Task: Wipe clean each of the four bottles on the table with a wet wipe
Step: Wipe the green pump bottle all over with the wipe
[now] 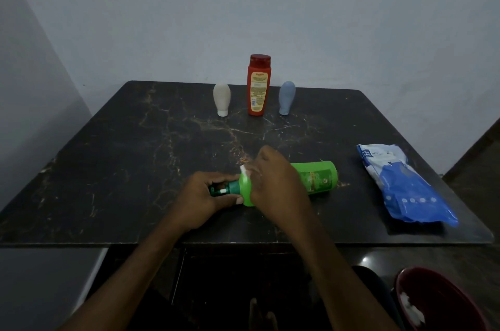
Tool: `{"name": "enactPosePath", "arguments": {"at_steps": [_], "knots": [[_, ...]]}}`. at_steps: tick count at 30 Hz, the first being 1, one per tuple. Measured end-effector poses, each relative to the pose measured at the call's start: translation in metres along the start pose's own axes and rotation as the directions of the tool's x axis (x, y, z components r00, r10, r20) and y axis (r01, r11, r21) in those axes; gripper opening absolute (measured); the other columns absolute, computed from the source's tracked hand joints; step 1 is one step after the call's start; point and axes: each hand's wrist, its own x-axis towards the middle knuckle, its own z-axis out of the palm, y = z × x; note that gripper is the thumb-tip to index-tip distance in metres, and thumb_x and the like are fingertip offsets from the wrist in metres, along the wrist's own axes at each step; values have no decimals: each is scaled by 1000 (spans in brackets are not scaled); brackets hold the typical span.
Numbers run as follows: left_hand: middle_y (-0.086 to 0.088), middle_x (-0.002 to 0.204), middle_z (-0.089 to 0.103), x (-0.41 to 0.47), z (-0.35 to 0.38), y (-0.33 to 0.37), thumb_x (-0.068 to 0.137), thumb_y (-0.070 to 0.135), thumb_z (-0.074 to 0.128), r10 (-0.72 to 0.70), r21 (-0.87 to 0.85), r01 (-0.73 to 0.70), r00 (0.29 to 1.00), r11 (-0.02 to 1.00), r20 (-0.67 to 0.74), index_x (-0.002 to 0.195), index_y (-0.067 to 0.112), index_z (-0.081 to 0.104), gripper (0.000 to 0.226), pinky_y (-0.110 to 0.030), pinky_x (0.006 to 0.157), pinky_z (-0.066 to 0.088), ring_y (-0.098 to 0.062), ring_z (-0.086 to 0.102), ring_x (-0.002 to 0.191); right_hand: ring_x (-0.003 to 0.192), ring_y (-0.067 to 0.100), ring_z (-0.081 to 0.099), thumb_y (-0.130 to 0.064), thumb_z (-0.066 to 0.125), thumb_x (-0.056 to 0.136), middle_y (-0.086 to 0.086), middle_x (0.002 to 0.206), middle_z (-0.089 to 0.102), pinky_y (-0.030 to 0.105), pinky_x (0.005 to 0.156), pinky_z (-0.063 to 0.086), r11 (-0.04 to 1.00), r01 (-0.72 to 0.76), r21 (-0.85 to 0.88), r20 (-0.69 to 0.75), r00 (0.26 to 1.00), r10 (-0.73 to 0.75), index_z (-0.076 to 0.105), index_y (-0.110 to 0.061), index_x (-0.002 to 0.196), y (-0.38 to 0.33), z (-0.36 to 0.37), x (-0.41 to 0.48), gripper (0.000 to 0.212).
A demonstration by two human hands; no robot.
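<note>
A green bottle (316, 176) lies on its side near the table's front middle, its dark green cap pointing left. My left hand (201, 196) grips the cap end. My right hand (273, 177) is wrapped over the bottle's shoulder, pressing a white wet wipe (244, 170) against it; only a small corner of the wipe shows. At the far edge stand a white bottle (221, 99), a red bottle (258, 85) and a blue-grey bottle (286, 98) in a row.
A blue and white pack of wet wipes (405, 184) lies on the dark marble table (121, 154) at the right. A dark red bin (438, 301) with white wipes inside sits on the floor at the lower right. A grey wall stands behind.
</note>
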Motion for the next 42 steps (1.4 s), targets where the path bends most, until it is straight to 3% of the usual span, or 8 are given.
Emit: {"name": "enactPosePath", "arguments": {"at_steps": [5, 10, 15, 18, 26, 30, 35, 42], "knots": [[6, 112, 78, -1, 0, 2, 78, 14, 86, -4, 0, 4, 1000, 1000, 5, 120, 20, 75, 44, -48, 97, 57, -17, 74, 103, 87, 14, 55, -24, 65, 91, -3, 96, 48, 28, 72, 45, 994, -88, 57, -41, 995, 90, 72, -19, 101, 0, 3, 10, 13], [4, 104, 79, -1, -1, 0, 82, 7, 81, 25, 28, -25, 1000, 999, 5, 111, 19, 78, 31, -50, 90, 58, -19, 75, 96, 87, 15, 53, -18, 70, 83, -1, 98, 49, 25, 69, 38, 999, 46, 12, 40, 998, -46, 71, -17, 95, -20, 8, -1, 12], [8, 113, 77, -1, 0, 0, 76, 14, 87, 9, 15, -9, 1000, 1000, -4, 121, 20, 75, 47, -44, 97, 58, -14, 74, 104, 86, 10, 49, -18, 66, 85, -8, 93, 39, 23, 68, 37, 993, -114, 23, -108, 987, 116, 68, -23, 100, 0, 12, 1, 16], [11, 109, 78, 0, 0, -3, 73, 16, 89, -2, 34, 3, 999, 999, -32, 120, 23, 75, 49, -46, 96, 58, -12, 74, 101, 98, 14, 52, -12, 71, 79, -2, 107, 50, 30, 85, 49, 983, -185, -14, -75, 980, 183, 66, -24, 114, 29, -2, -5, 37], [15, 109, 77, -1, 3, 2, 74, 12, 88, 7, 60, -5, 999, 998, -33, 119, 26, 75, 49, -34, 94, 59, -6, 74, 100, 98, 26, 55, -10, 67, 76, 6, 110, 50, 44, 84, 51, 874, -482, -56, -186, 865, 465, 66, -18, 101, 79, -20, -14, 25], [12, 108, 78, -2, 3, 2, 73, 12, 90, 7, 59, -5, 999, 998, -48, 119, 23, 76, 49, -40, 95, 59, -11, 74, 101, 102, 15, 50, -12, 70, 78, 1, 118, 49, 31, 89, 49, 921, -389, -27, -147, 913, 382, 63, -19, 111, 27, 4, -7, 34], [9, 112, 78, -2, 3, 1, 73, 15, 89, 16, 53, -13, 999, 999, -44, 121, 21, 75, 50, -44, 98, 57, -14, 73, 105, 103, 19, 47, -18, 68, 80, -1, 113, 47, 38, 87, 43, 987, -161, -13, -147, 977, 158, 63, -25, 113, -5, 19, -8, 33], [13, 111, 77, -2, 3, 3, 74, 14, 88, 14, 75, -11, 999, 997, -38, 122, 24, 74, 50, -38, 95, 58, -9, 73, 103, 92, 23, 54, -9, 65, 78, 4, 100, 52, 41, 79, 51, 928, -365, -80, -244, 910, 336, 70, -21, 106, 90, -14, -21, 31]]}}
